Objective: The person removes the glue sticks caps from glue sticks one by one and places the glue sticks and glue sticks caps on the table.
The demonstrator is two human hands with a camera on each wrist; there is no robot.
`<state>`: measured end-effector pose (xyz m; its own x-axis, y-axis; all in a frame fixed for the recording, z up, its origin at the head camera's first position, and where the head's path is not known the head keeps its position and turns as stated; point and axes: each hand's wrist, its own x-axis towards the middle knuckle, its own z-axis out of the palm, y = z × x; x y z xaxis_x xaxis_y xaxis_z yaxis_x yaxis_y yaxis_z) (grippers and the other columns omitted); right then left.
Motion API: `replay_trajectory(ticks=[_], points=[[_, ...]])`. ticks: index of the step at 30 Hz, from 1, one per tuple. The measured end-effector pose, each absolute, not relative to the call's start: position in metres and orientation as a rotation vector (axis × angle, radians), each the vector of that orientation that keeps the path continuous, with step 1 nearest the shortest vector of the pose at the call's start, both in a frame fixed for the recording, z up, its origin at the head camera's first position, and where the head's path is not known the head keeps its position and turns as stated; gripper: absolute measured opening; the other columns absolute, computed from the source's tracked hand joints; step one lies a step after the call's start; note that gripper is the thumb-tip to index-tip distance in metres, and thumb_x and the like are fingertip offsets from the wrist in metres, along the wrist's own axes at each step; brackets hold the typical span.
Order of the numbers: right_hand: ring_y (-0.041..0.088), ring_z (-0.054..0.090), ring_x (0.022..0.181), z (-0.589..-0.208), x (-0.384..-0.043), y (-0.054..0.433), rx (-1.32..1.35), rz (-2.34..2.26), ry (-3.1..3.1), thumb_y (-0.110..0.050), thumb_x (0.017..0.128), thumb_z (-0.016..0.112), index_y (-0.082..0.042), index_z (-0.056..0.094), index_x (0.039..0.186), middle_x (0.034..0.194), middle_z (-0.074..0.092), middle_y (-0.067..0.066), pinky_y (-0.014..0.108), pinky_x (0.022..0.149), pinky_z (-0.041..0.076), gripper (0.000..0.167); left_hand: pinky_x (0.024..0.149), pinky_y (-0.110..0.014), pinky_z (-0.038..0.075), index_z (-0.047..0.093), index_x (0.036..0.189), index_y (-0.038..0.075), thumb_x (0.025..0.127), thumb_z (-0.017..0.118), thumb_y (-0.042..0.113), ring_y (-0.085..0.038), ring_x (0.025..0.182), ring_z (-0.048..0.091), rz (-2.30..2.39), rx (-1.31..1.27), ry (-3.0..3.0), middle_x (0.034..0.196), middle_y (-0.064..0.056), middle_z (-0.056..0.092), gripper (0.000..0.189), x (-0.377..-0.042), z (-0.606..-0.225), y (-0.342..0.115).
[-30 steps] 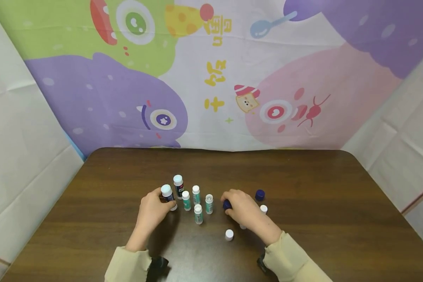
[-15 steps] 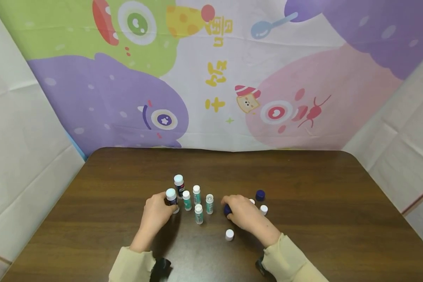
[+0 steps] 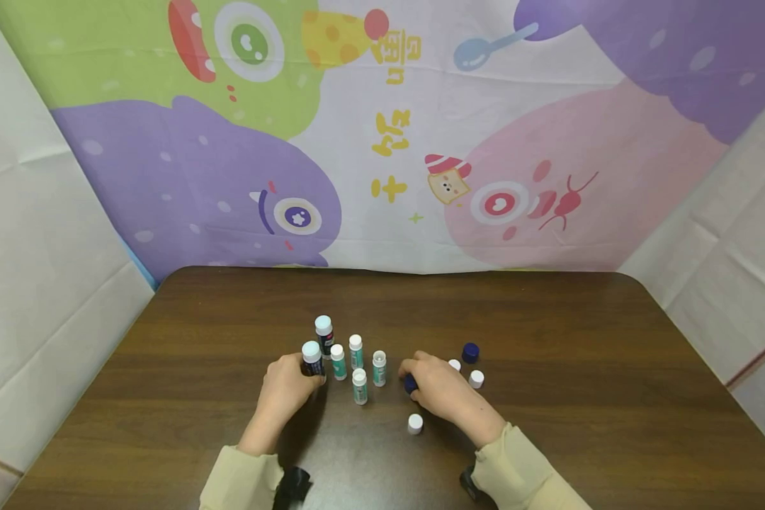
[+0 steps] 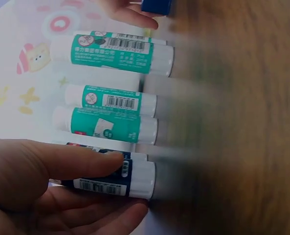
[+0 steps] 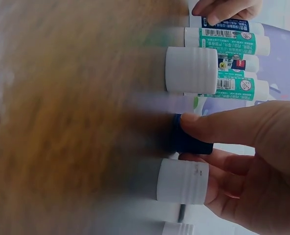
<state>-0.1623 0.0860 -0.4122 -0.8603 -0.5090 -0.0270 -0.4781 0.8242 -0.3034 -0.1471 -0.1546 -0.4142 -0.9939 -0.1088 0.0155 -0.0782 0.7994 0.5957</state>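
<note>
In the head view my left hand [image 3: 283,397] grips a navy glue stick [image 3: 312,358] that stands upright, its white end up. The left wrist view shows the thumb across its navy label [image 4: 103,187]. A second navy glue stick [image 3: 324,336] stands just behind. Several green glue sticks [image 3: 338,363] stand close to the right. My right hand [image 3: 443,388] pinches a dark blue cap [image 3: 411,384] between thumb and fingers, low over the table. In the right wrist view this blue cap [image 5: 191,142] sits between two white caps [image 5: 191,71].
On the brown table [image 3: 548,425], a loose white cap [image 3: 415,424] lies in front of the right hand. Beyond that hand are another dark blue cap [image 3: 470,353] and white caps [image 3: 476,379]. A cartoon-printed cloth [image 3: 389,234] hangs behind the table's far edge.
My left hand has moved right and slightly nearer with the navy glue stick, bringing it closer to the green ones. My right hand has shifted the blue cap slightly toward me.
</note>
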Motion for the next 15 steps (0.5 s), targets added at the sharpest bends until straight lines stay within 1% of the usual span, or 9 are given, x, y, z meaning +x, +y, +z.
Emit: replay_trajectory(ticks=[6, 9, 10, 12, 15], points=[[0.025, 0.061, 0.079, -0.412, -0.158, 0.089, -0.853, -0.374, 2.974, -0.005, 0.071, 0.073, -0.009, 0.063, 0.101, 0.091, 0.059, 0.007, 0.035, 0.067, 0.049, 0.032, 0.062, -0.045, 0.048, 0.065, 0.086, -0.004, 0.07, 0.072, 0.013, -0.033, 0.073, 0.062, -0.957, 0.13, -2.951, 0.08, -0.017, 0.067, 0.025, -0.146, -0.413, -0.155], [0.025, 0.06, 0.082, -0.409, -0.154, 0.09, -0.871, -0.353, 3.044, -0.002, 0.072, 0.069, -0.008, 0.063, 0.102, 0.092, 0.06, 0.007, 0.037, 0.067, 0.048, 0.031, 0.061, -0.044, 0.047, 0.064, 0.084, -0.004, 0.069, 0.072, 0.012, -0.03, 0.07, 0.061, -0.924, 0.088, -2.964, 0.077, -0.015, 0.066, 0.023, -0.145, -0.41, -0.157], [0.026, 0.059, 0.084, -0.408, -0.152, 0.09, -0.869, -0.358, 3.067, -0.002, 0.073, 0.068, -0.008, 0.063, 0.103, 0.093, 0.06, 0.007, 0.038, 0.069, 0.048, 0.031, 0.061, -0.044, 0.047, 0.063, 0.086, -0.004, 0.068, 0.072, 0.011, -0.03, 0.07, 0.061, -0.911, 0.067, -2.975, 0.078, -0.015, 0.066, 0.024, -0.144, -0.409, -0.158], [0.026, 0.058, 0.089, -0.404, -0.148, 0.092, -0.856, -0.377, 3.111, -0.002, 0.075, 0.064, -0.009, 0.063, 0.106, 0.097, 0.06, 0.006, 0.039, 0.072, 0.047, 0.032, 0.066, -0.045, 0.048, 0.062, 0.092, -0.006, 0.068, 0.072, 0.009, -0.032, 0.075, 0.061, -0.886, 0.047, -3.01, 0.083, -0.017, 0.066, 0.029, -0.143, -0.404, -0.162], [0.026, 0.056, 0.097, -0.397, -0.143, 0.095, -0.83, -0.45, 3.172, -0.007, 0.079, 0.061, -0.011, 0.062, 0.111, 0.104, 0.06, 0.006, 0.041, 0.079, 0.045, 0.032, 0.076, -0.049, 0.046, 0.058, 0.105, -0.009, 0.071, 0.069, 0.01, -0.041, 0.09, 0.059, -0.798, 0.066, -3.061, 0.097, -0.024, 0.063, 0.04, -0.14, -0.392, -0.168]])
